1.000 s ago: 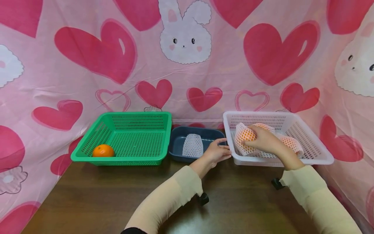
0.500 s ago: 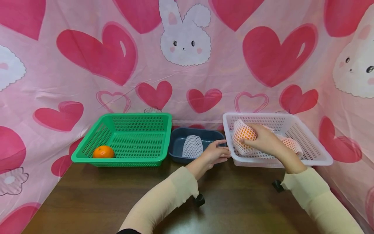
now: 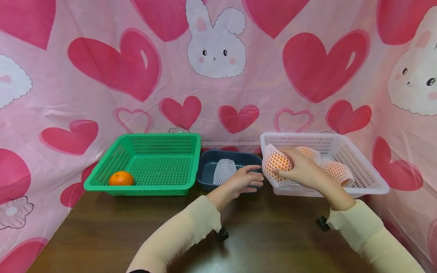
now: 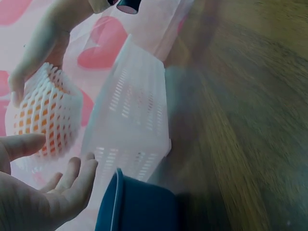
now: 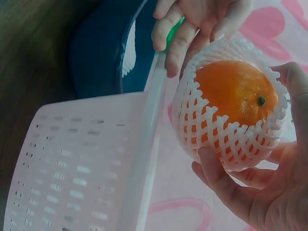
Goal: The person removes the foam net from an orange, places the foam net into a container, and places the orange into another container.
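The right hand (image 3: 304,170) grips the netted orange (image 3: 278,163), thumb on its near side and fingers round its far side, holding it up at the left rim of the white basket (image 3: 370,189). The net (image 5: 192,118) gapes at 1 end, baring the fruit and its green stem spot. The left hand (image 3: 243,181) is just left of the white basket, fingers parted and loosely bent, its palm turned toward the fruit. The netted orange lies between the 2 hands, just beside the left fingertips; whether they touch it, I cannot tell. Inside the white basket, 2 more wrapped oranges (image 3: 338,171) lie beyond and right of the right hand. Left of the white basket stands a blue tray (image 3: 206,172) holding another net (image 3: 224,172); farther left, a green basket (image 3: 153,187) holds a bare orange (image 3: 121,178). All 3 containers stand on a brown surface (image 3: 273,231).
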The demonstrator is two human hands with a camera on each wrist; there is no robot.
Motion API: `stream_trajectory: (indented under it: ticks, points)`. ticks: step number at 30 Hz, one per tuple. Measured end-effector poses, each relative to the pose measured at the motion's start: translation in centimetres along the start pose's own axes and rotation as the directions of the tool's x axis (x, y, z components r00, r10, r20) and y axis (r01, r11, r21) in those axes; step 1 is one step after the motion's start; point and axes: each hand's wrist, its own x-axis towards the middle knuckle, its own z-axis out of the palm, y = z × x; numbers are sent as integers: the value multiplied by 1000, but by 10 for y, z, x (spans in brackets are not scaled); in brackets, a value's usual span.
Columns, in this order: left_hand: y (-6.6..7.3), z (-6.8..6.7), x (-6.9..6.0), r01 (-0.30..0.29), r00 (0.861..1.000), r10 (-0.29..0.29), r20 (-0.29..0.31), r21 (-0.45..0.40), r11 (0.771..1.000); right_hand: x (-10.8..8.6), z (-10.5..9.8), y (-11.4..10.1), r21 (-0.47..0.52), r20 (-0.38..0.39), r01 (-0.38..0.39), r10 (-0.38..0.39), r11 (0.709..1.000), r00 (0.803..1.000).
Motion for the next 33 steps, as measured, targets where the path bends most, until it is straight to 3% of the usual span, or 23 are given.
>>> stream_trajectory:
  ticks: [10, 14, 21, 33]
  points:
    - [-3, -18, -13, 38, 997, -40, 70, 38, 999, -2, 11, -10, 20, -16, 31, -31, 999, 999]
    - [-5, -25, -17, 50, 996, -53, 71, 45, 998, -4, 20, -12, 29, -54, 74, -72, 997, 996]
    - [-17, -35, -31, 60, 996, -61, 61, 28, 998, -6, 40, -16, 50, -90, 76, -72, 996, 993]
    - [-31, -62, -47, 84, 989, -90, 115, 57, 995, -15, 71, -17, 114, -94, 195, -185, 974, 978]
